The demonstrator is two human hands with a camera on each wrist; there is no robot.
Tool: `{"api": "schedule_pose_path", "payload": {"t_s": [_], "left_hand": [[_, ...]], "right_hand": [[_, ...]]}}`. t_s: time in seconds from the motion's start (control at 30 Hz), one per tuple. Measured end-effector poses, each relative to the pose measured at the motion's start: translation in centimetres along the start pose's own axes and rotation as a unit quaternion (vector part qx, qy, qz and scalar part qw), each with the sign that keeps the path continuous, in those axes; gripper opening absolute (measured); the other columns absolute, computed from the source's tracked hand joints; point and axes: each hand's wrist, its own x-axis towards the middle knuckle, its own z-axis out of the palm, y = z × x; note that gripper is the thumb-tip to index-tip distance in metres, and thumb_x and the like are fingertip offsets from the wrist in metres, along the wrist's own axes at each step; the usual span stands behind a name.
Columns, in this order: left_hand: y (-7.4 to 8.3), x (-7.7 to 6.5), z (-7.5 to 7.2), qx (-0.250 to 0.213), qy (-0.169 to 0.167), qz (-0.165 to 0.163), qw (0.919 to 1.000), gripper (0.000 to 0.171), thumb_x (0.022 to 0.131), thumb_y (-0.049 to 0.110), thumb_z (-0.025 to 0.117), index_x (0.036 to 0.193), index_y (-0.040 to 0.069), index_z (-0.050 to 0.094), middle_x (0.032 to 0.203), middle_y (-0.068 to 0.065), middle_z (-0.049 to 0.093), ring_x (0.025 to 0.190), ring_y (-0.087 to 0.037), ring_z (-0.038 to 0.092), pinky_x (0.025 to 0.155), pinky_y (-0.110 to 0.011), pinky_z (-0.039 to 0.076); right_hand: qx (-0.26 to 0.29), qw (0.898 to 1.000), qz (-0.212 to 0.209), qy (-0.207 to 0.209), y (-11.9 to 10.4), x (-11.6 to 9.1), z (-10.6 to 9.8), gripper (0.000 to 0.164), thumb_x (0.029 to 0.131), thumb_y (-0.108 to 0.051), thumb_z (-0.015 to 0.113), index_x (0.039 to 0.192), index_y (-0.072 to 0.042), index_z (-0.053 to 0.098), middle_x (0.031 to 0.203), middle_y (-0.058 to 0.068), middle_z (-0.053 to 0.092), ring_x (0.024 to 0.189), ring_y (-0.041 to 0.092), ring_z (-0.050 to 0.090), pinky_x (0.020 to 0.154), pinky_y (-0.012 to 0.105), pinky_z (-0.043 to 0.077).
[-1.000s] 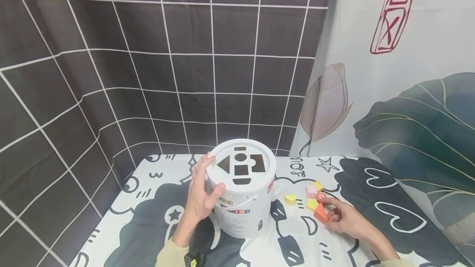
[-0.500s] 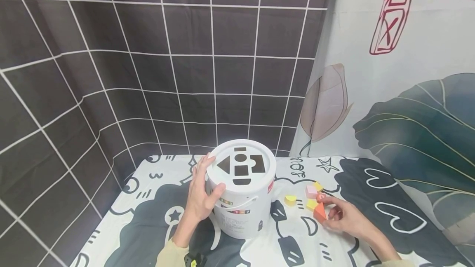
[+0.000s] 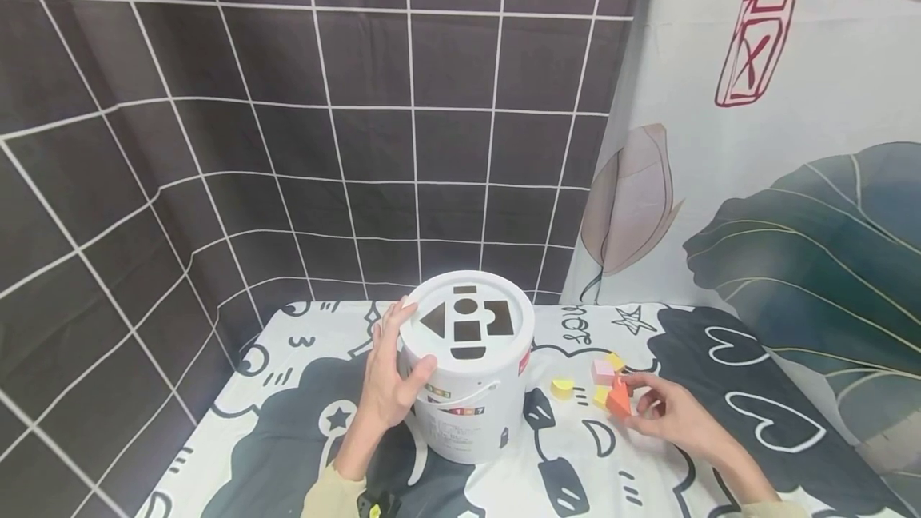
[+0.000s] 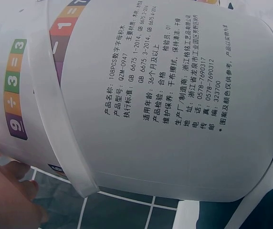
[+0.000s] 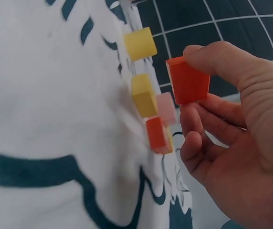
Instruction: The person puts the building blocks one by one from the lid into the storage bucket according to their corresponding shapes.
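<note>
A white bucket point(image 3: 464, 422) stands upright, its lid point(image 3: 432, 350) cut with several shaped holes. My left hand point(image 3: 388, 378) rests against the bucket's left side, fingertips at the rim and thumb on the near wall. In the right wrist view, my right hand point(image 5: 236, 114) pinches an orange-red triangular block point(image 5: 189, 83) between thumb and fingers, just above the cloth. Close by lie a pink block point(image 3: 603, 372), yellow blocks point(image 5: 143, 95) and another orange-red block point(image 5: 156, 135). A yellow half-round block point(image 3: 563, 388) sits apart, nearer the bucket.
A black-and-white patterned cloth point(image 3: 288, 422) covers the table. Behind it hangs a dark curtain with a white grid point(image 3: 374, 142), and a leaf-patterned curtain point(image 3: 669, 246) is at the right. The bucket's white handle point(image 4: 55, 109) hangs down its near side.
My right hand has lifted the orange-red triangular block slightly off the cloth, tilting it and bringing it a little up and left. My left hand and the bucket have stayed in place.
</note>
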Motion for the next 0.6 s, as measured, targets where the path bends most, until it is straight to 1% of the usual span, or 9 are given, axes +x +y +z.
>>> {"api": "schedule_pose_path", "payload": {"t_s": [0.17,0.23,0.4,0.6], "left_hand": [[0.1,0.0,0.0,0.0,0.0,0.001,1.0,0.07,0.085,0.042,0.06,0.144,0.006,0.047,0.154,-0.018,0.041,0.144,-0.04,0.029,0.114,-0.068,0.01],[0.0,0.0,0.0,0.001,0.001,0.002,1.0,0.07,0.085,0.042,0.06,0.144,0.005,0.047,0.154,-0.018,0.041,0.144,-0.039,0.03,0.114,-0.069,0.01],[0.1,0.1,0.0,0.0,0.001,0.003,1.0,0.07,0.085,0.041,0.06,0.144,0.005,0.047,0.153,-0.018,0.041,0.144,-0.039,0.03,0.114,-0.069,0.01],[0.1,-0.1,0.0,0.001,0.001,0.0,1.0,0.07,0.085,0.041,0.06,0.144,0.006,0.046,0.154,-0.018,0.04,0.144,-0.039,0.03,0.114,-0.068,0.01]], "right_hand": [[0.004,1.0,0.01,0.01,-1.2,0.3,-0.3,0.061,0.074,-0.012,0.087,0.126,0.005,0.059,0.09,0.007,0.061,0.07,0.012,0.054,0.058,0.025,0.046],[0.002,1.0,0.003,0.018,-1.5,0.4,-0.4,0.06,0.074,-0.012,0.087,0.125,0.005,0.06,0.089,0.008,0.061,0.07,0.012,0.054,0.058,0.025,0.046],[-0.012,0.998,-0.034,0.042,-2.0,0.7,-0.6,0.057,0.073,-0.011,0.087,0.121,0.006,0.061,0.085,0.005,0.061,0.069,0.01,0.053,0.057,0.025,0.044],[-0.022,0.998,-0.046,0.049,-2.8,1.2,-0.9,0.058,0.073,-0.012,0.087,0.121,0.006,0.061,0.085,0.004,0.06,0.069,0.012,0.052,0.056,0.024,0.042]]}}
